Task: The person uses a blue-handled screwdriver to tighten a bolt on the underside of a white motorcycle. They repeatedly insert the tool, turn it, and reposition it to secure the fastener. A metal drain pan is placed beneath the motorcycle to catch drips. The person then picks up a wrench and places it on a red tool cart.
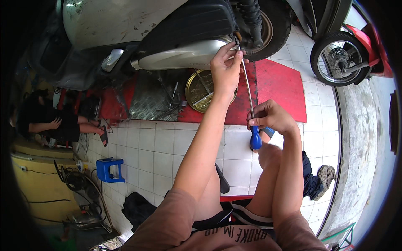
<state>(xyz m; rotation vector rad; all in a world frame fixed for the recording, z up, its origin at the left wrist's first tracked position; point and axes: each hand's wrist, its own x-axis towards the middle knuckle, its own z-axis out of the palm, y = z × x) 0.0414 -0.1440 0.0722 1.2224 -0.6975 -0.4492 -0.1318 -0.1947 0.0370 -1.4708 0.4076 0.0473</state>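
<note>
A long screwdriver (248, 88) with a blue bulbous handle stretches up to the underside of a scooter (184, 25). Its tip end meets a small brownish-orange part (238, 35) beside the rear shock absorber (251, 19); the exact contact is too small to tell. My left hand (226, 67) pinches the shaft close to that end, thumb and fingers together. Just above the handle, my right hand (270, 117) grips the shaft with its fingertips. Below the dark plastic side cover sits the silver exhaust cover (180, 56), left of my left hand.
A red platform (284, 90) lies under the scooter. On it are a round gold-coloured tray (192, 104) and loose tools (171, 111). A blue stool (110, 170) stands at left, with a seated person (54, 121) beyond. A red motorbike (347, 58) stands at the far right.
</note>
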